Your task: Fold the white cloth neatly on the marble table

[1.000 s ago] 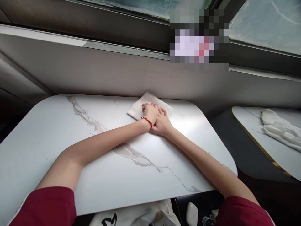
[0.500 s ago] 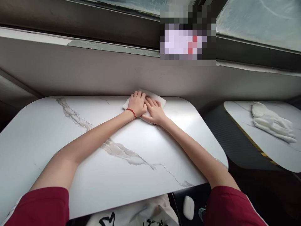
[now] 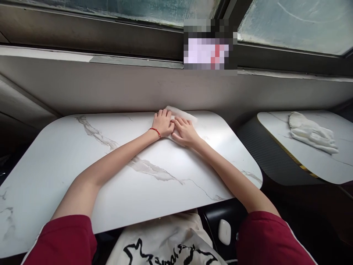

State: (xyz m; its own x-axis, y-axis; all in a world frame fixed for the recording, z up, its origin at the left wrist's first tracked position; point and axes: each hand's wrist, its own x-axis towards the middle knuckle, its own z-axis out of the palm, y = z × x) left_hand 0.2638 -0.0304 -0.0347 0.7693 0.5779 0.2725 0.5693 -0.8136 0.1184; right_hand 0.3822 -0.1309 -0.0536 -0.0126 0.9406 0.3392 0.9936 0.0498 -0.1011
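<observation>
A folded white cloth (image 3: 180,113) lies at the far edge of the white marble-patterned table (image 3: 116,206), by the wall. My left hand (image 3: 163,124) grips its left part, fingers close together and bent down onto it; a red cord bracelet circles that wrist. Beside it, my right hand (image 3: 185,131) presses on the same cloth with bent fingers, its thumb side against my left hand. Both hands cover most of the cloth; only its far right edge and a strip below show.
On a second marble-patterned table (image 3: 325,169) to the right lie crumpled white gloves (image 3: 311,132). A white rounded case (image 3: 224,232) rests on a black surface below my table. A white bag with black print (image 3: 168,239) is at the near edge. Windows (image 3: 298,25) rise above the wall.
My hands have shifted slightly right over the cloth, and its left corner no longer shows. The camera view has turned a little, showing more of the printed bag.
</observation>
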